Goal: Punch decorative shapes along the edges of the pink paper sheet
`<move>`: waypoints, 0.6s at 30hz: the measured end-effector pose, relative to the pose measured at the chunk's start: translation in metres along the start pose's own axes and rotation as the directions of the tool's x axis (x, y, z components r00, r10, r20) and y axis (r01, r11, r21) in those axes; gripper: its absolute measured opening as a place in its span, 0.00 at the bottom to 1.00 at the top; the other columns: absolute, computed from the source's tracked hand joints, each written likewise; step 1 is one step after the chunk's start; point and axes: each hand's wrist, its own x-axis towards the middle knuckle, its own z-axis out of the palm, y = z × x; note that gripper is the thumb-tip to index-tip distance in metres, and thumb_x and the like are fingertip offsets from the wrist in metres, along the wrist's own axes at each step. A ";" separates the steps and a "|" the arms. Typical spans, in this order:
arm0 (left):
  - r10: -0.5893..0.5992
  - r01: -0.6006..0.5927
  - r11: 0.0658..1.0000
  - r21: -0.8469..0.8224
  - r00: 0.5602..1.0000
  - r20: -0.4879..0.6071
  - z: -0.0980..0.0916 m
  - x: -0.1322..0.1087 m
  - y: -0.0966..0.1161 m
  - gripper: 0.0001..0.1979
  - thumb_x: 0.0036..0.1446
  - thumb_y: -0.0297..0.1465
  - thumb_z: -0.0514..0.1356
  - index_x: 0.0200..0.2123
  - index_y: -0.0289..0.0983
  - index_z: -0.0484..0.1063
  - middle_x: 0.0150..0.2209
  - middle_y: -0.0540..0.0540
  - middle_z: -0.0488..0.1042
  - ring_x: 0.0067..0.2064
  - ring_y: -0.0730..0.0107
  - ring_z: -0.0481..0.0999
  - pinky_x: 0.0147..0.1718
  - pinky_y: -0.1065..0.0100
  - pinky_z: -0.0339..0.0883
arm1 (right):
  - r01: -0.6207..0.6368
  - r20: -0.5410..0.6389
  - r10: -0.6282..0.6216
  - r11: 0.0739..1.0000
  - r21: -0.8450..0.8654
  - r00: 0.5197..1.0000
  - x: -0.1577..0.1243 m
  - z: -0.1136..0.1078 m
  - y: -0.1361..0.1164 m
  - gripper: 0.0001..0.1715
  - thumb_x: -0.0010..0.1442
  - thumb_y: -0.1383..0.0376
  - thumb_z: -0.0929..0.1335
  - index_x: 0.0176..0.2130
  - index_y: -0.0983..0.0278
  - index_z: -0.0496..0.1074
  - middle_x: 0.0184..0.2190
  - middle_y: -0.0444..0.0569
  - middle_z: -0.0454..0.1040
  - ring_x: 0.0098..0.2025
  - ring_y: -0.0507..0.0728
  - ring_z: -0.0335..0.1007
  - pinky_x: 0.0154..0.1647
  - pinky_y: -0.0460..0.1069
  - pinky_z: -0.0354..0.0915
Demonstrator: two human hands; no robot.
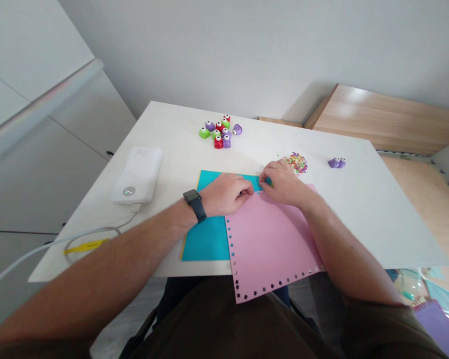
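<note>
A pink sheet of paper (273,244) hangs over the table's front edge, with star-shaped holes along its left and bottom sides. My left hand (230,193), closed in a pinch, is at the sheet's top left edge. Fingers of my right hand (282,182) curl round a small green paper punch (268,183) at the sheet's top edge; most of the punch is hidden. Under the pink paper lies a blue sheet (205,244) with a thin yellow edge showing. Beyond my right hand is a pile of colourful punched paper bits (298,163).
Several red, green and purple craft punches (219,142) with eye-like tops stand at the back of the white table (359,214). More purple punches (336,163) sit at the right. At the left are a white power bank (138,174) with a cable and a yellow tag (85,247).
</note>
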 end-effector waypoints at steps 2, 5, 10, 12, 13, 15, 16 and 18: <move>0.000 0.000 1.000 0.001 1.000 0.004 0.000 0.000 0.000 0.07 0.65 0.25 0.62 0.43 0.39 0.81 0.42 0.45 0.84 0.44 0.61 0.81 0.47 0.60 0.71 | -0.003 0.008 0.003 1.000 -0.004 1.000 -0.001 0.000 -0.002 0.05 0.62 0.66 0.69 0.35 0.60 0.77 0.41 0.54 0.77 0.48 0.66 0.67 0.55 0.61 0.59; -0.003 0.003 1.000 0.000 1.000 0.003 0.000 0.001 0.000 0.08 0.65 0.25 0.62 0.43 0.39 0.81 0.42 0.45 0.84 0.44 0.61 0.81 0.47 0.61 0.71 | 0.007 0.011 -0.007 1.000 -0.003 1.000 -0.003 -0.002 -0.003 0.06 0.63 0.66 0.68 0.36 0.60 0.77 0.40 0.55 0.76 0.48 0.66 0.66 0.55 0.61 0.59; -0.004 0.004 1.000 -0.015 1.000 -0.002 0.000 0.000 0.000 0.07 0.65 0.25 0.62 0.43 0.39 0.81 0.42 0.45 0.84 0.45 0.62 0.81 0.48 0.61 0.72 | 0.018 -0.041 -0.018 1.000 0.005 0.999 -0.004 -0.005 0.002 0.07 0.65 0.66 0.67 0.37 0.61 0.77 0.41 0.55 0.77 0.48 0.65 0.67 0.56 0.61 0.58; -0.003 0.003 1.000 -0.023 1.000 -0.001 0.000 0.000 0.000 0.08 0.65 0.25 0.62 0.43 0.39 0.81 0.42 0.45 0.84 0.45 0.62 0.82 0.49 0.61 0.72 | 0.019 -0.042 -0.019 1.000 -0.003 0.999 -0.005 -0.006 0.005 0.08 0.66 0.65 0.67 0.38 0.61 0.77 0.41 0.55 0.77 0.47 0.65 0.68 0.57 0.61 0.58; -0.002 0.002 1.000 -0.025 1.000 -0.002 0.000 0.000 0.000 0.08 0.65 0.25 0.62 0.43 0.39 0.81 0.42 0.45 0.84 0.45 0.62 0.82 0.49 0.61 0.72 | 0.021 -0.038 -0.021 1.000 -0.003 0.999 -0.005 -0.006 0.006 0.08 0.66 0.65 0.67 0.38 0.61 0.77 0.41 0.54 0.77 0.47 0.65 0.68 0.57 0.61 0.57; 0.000 0.000 1.000 -0.026 1.000 -0.004 0.000 0.000 0.000 0.08 0.65 0.25 0.62 0.43 0.38 0.81 0.43 0.45 0.84 0.45 0.61 0.82 0.49 0.60 0.72 | 0.025 -0.034 -0.025 1.000 0.010 0.999 -0.005 -0.006 0.006 0.07 0.66 0.65 0.67 0.38 0.61 0.77 0.41 0.54 0.77 0.47 0.64 0.69 0.58 0.60 0.57; 0.000 0.000 1.000 -0.026 1.000 -0.005 0.000 0.000 0.000 0.08 0.65 0.25 0.62 0.43 0.38 0.81 0.43 0.45 0.84 0.45 0.61 0.82 0.48 0.60 0.72 | 0.028 -0.035 -0.027 0.999 0.020 0.999 -0.005 -0.006 0.005 0.07 0.66 0.65 0.68 0.38 0.61 0.78 0.41 0.54 0.78 0.47 0.64 0.70 0.58 0.60 0.57; -0.003 0.002 1.000 -0.023 1.000 -0.007 -0.001 0.000 0.001 0.08 0.65 0.25 0.62 0.43 0.38 0.81 0.42 0.45 0.84 0.45 0.61 0.81 0.48 0.60 0.72 | 0.035 -0.030 -0.034 0.999 0.040 0.999 -0.004 -0.005 0.004 0.08 0.66 0.64 0.68 0.37 0.61 0.78 0.40 0.53 0.78 0.47 0.63 0.71 0.58 0.60 0.57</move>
